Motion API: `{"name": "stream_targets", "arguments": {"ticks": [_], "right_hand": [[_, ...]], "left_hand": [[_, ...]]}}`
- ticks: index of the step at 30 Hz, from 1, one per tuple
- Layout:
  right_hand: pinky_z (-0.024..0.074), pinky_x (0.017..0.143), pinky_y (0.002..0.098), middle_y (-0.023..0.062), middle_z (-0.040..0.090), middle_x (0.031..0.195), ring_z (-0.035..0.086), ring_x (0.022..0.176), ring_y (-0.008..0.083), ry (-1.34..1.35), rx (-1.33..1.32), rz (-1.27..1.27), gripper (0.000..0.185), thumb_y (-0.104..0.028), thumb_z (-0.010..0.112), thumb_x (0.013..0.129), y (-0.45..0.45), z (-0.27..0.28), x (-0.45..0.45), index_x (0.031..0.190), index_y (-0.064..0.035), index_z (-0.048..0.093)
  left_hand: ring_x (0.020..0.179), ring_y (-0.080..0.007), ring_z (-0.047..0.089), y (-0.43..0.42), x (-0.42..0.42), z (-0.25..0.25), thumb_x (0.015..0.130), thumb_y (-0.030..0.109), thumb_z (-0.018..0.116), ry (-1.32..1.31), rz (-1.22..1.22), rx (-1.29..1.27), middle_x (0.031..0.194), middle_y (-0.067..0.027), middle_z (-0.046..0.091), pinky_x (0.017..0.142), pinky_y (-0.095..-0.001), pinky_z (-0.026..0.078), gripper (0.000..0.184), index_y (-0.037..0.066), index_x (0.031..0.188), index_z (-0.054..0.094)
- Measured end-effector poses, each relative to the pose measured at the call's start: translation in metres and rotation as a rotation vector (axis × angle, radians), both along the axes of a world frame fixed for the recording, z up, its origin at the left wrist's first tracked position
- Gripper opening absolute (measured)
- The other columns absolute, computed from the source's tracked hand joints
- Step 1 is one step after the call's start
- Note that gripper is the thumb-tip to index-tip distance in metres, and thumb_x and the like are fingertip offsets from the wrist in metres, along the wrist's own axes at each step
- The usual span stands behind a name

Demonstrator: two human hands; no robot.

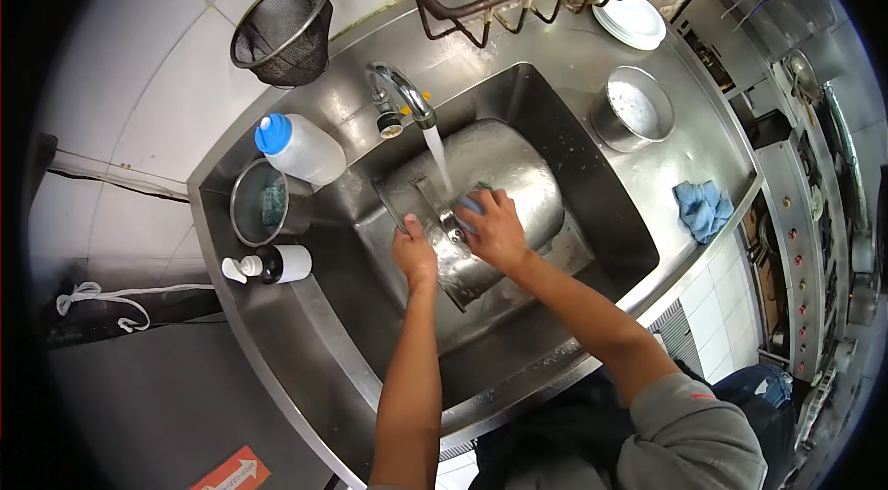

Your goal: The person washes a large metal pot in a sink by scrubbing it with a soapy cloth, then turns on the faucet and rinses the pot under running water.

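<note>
A large metal pot [523, 166] lies on its side in the steel sink [592, 185], its wet wall turned up and its loop handle [427, 196] facing me. My left hand [415, 257] grips the pot at its rim, with the thumb outside and the other fingers mostly hidden. Beside the handle, my right hand [498, 233] presses a bluish sponge [469, 210] against the pot wall. Water [438, 157] runs from the curved faucet [402, 83] onto the pot just above my hands.
Left of the basin stand a blue-capped bottle [310, 152], a metal container [248, 212] with a green scouring pad and a pump bottle [282, 264]. On the right are a round metal container [610, 124] and a blue cloth [703, 210]. A wire rack [518, 0] overhangs the back.
</note>
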State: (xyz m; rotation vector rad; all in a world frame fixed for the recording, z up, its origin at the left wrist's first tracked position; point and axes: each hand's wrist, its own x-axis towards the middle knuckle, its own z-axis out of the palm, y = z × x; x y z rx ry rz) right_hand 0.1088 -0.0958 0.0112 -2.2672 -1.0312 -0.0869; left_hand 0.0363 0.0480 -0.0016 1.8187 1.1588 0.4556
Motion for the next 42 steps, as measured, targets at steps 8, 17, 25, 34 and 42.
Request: {"name": "stream_targets", "arguments": {"ticks": [8,17,25,34,42], "right_hand": [[0.0324,0.103,0.0508,0.0001,0.058,0.121,0.044,0.125,0.0272,-0.179,-0.052,0.409,0.028,-0.005,0.059,0.07,-0.02,0.006,0.031,0.094,-0.0155,0.068],[0.0401,0.095,0.0474,0.0005,0.062,0.112,0.049,0.117,0.029,-0.094,0.039,0.326,0.031,-0.003,0.065,0.068,-0.017,-0.012,0.035,0.098,-0.0133,0.066],[0.0414,0.091,0.0471,0.0085,0.055,0.118,0.047,0.111,0.036,-0.044,0.003,0.139,0.054,-0.006,0.068,0.067,-0.017,-0.018,-0.05,0.119,-0.0123,0.056],[0.0422,0.095,0.0426,0.0089,0.054,0.124,0.05,0.11,0.0341,-0.001,0.135,0.271,0.049,-0.003,0.069,0.063,-0.012,-0.028,-0.081,0.111,-0.0095,0.058],[0.0409,0.095,0.0444,0.0094,0.054,0.129,0.049,0.115,0.0327,0.034,0.038,0.392,0.046,0.0,0.066,0.062,-0.008,0.001,-0.045,0.107,-0.0077,0.06]], "left_hand": [[0.091,-0.0389,0.062,-0.014,-0.009,0.003,0.101,0.033,0.041,-0.06,0.002,-0.022,0.098,-0.0224,0.067,0.082,-0.0421,0.046,0.042,-0.004,0.108,0.062],[0.091,-0.0401,0.061,-0.007,-0.008,-0.016,0.101,0.039,0.041,-0.031,0.015,-0.008,0.098,-0.0256,0.065,0.083,-0.0434,0.044,0.05,-0.007,0.102,0.062],[0.095,-0.0357,0.062,-0.006,-0.009,-0.029,0.101,0.039,0.042,-0.205,0.028,-0.17,0.1,-0.0219,0.066,0.085,-0.0425,0.045,0.048,-0.005,0.105,0.061],[0.097,-0.0327,0.06,0.009,-0.001,-0.022,0.102,0.047,0.036,-0.233,-0.042,-0.193,0.105,-0.0206,0.064,0.089,-0.0399,0.043,0.059,-0.006,0.113,0.058],[0.097,-0.0261,0.059,0.011,-0.004,-0.033,0.103,0.045,0.035,-0.361,-0.06,-0.347,0.109,-0.016,0.064,0.088,-0.0374,0.044,0.055,-0.005,0.113,0.058]]}}
